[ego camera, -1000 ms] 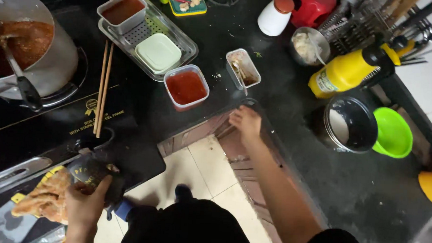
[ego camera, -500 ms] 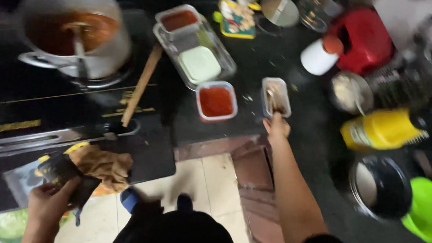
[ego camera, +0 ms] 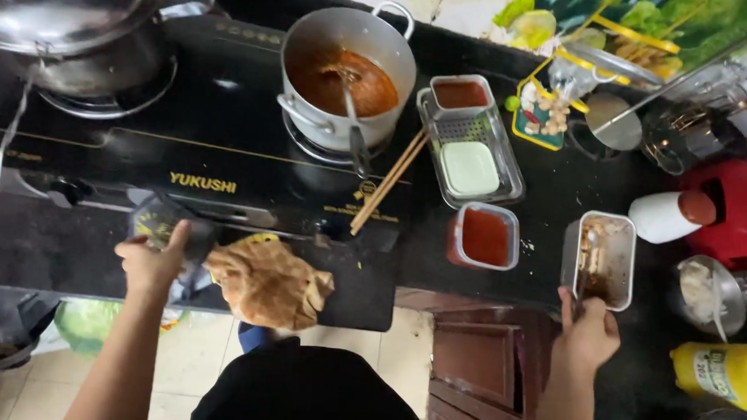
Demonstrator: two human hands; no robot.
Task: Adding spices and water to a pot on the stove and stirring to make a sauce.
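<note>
right hand on spoon

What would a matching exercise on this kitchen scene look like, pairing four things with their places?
Things:
1. chopsticks
2. flatbread
3. ladle
4. yellow bottle

Places:
a. in the pot of brown sauce
b. far right, lying on its side
c. between the pot and the metal tray
d. by the left hand, on the black counter edge

Pairs: 1-c, 2-d, 3-a, 4-b
</note>
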